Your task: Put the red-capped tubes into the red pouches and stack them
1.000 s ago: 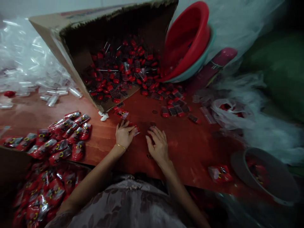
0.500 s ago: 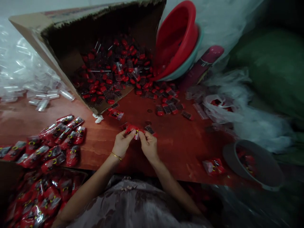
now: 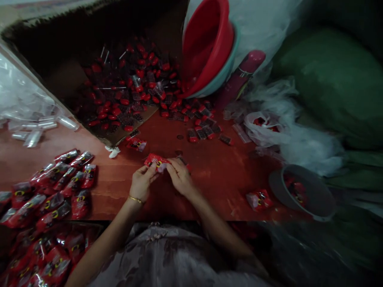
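Observation:
Between both hands, above the table's middle, is a small red printed packet (image 3: 153, 160) with a clear part at its lower edge. My left hand (image 3: 141, 182) pinches its left side between thumb and fingers. At the packet's right end, my right hand (image 3: 181, 177) grips the edge, fingers pressed together. Just beyond lies another red packet (image 3: 136, 144). A small dark piece with a red end is partly hidden behind my right hand.
A tilted cardboard box (image 3: 104, 139) spills red-capped clear pieces (image 3: 206, 129). Filled packets (image 3: 80, 204) lie at left, clear tubes (image 3: 33, 138) behind them. Red basin (image 3: 223, 44), pink bottle (image 3: 251, 63), plastic bag (image 3: 263, 139) and grey tub (image 3: 277, 187) stand right.
The whole view has shifted, so things sit further left. The packet has turned in my hands and shows more of its red printed face. Both hands still hold it.

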### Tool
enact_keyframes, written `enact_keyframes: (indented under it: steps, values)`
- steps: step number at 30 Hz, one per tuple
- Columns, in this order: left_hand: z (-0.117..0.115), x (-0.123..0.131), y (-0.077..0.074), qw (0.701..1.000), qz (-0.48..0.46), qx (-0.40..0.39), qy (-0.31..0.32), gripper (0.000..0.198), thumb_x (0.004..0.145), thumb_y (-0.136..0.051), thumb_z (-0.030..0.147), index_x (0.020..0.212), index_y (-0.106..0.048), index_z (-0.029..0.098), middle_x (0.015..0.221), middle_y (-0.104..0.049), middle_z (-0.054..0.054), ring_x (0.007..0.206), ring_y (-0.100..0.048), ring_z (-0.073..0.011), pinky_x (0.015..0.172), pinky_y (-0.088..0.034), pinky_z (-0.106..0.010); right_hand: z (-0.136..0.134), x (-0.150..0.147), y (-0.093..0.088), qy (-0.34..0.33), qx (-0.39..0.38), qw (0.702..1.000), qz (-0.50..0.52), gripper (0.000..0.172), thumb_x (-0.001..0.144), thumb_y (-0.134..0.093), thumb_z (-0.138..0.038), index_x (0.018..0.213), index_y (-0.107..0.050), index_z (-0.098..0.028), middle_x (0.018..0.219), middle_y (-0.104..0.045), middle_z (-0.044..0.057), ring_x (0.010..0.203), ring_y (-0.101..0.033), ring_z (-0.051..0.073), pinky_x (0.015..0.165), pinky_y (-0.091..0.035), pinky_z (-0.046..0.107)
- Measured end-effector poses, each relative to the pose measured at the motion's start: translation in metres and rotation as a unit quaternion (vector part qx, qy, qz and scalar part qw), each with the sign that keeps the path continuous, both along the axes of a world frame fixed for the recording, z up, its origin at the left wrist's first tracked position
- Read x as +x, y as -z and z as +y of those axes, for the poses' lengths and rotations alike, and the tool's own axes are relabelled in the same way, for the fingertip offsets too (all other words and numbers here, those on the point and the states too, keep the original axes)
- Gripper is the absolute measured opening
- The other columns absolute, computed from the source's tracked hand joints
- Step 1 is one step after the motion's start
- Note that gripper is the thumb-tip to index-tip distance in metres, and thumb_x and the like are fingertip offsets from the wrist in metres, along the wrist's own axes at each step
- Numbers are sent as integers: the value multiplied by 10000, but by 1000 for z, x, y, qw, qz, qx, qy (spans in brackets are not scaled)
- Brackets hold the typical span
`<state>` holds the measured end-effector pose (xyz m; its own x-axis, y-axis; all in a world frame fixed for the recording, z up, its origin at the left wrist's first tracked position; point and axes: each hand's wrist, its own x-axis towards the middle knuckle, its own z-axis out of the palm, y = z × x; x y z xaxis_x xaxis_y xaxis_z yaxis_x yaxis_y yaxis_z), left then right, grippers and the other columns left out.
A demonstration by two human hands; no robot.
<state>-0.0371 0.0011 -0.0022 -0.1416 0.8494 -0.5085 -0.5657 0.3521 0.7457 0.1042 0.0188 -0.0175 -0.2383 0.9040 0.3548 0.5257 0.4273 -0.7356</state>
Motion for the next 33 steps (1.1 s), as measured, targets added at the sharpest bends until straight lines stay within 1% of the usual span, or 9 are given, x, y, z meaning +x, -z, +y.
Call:
enact_keyframes:
  steps: [4,7,9,13,16,19,24,28,33]
  values:
    - [7,-10,-5,1000,-15,-23,-3,400,411,-837,332,548,-512,144,597,-636,25,553,-587,-88,686,-479,-272,32,52,-14,-151,34,953,-260,463,761,-425,-65,1152,-574,-262,1297,-519,30,1182,-424,232,931,-362,409]
    - [9,-12,-7,998,-45,-42,27,394,409,-842,335,607,-559,144,583,-630,29,554,-586,-91,695,-480,-280,41,80,-18,-194,24,908,-371,477,746,-452,-57,1161,-577,-257,1329,-490,51,1243,-369,251,952,-325,429]
    - [8,-11,-7,996,-60,-53,43,400,407,-844,342,637,-585,144,588,-634,21,577,-597,-104,700,-481,-287,38,90,-19,-197,28,898,-392,409,761,-484,-98,1136,-588,-225,1309,-501,76,1240,-367,259,972,-297,435]
    - [7,-8,-5,994,-67,-60,63,412,409,-843,365,663,-609,141,639,-659,-9,636,-618,-128,714,-481,-294,21,96,-19,-184,4,907,-379,222,796,-560,-261,998,-623,-194,1152,-585,87,1076,-481,255,915,-338,412]
    - [7,-7,-3,994,-55,-60,67,405,421,-839,372,662,-612,137,652,-660,-12,624,-613,-120,715,-477,-290,7,93,-13,-159,-13,913,-374,315,804,-573,-379,1054,-600,-189,1102,-599,94,1008,-508,253,885,-360,412]
    - [7,-7,-2,995,-42,-61,65,409,419,-837,380,655,-610,134,636,-650,-3,611,-606,-113,713,-477,-287,-7,89,-2,-131,11,917,-376,451,826,-531,-445,1188,-531,-176,1212,-549,124,1083,-479,284,925,-338,457]
    - [5,-7,-4,994,-37,-67,80,429,396,-839,395,632,-603,126,615,-642,-5,611,-603,-115,686,-479,-275,-27,90,13,-72,-8,945,-318,351,848,-517,-401,1094,-551,-153,1141,-596,134,1048,-532,270,886,-411,441]
    - [4,-5,-4,994,-17,-58,85,438,380,-837,409,637,-624,125,616,-641,0,602,-599,-110,662,-475,-259,-39,82,3,-23,7,976,-215,336,847,-523,-382,1107,-527,-169,1000,-662,108,887,-623,238,762,-490,376]
    - [1,-2,2,994,43,8,104,371,463,-806,422,601,-647,116,598,-632,2,585,-565,-97,652,-458,-245,-47,60,-17,-56,-16,995,-83,342,782,-608,-345,1090,-537,-215,938,-676,52,815,-641,188,718,-502,295]
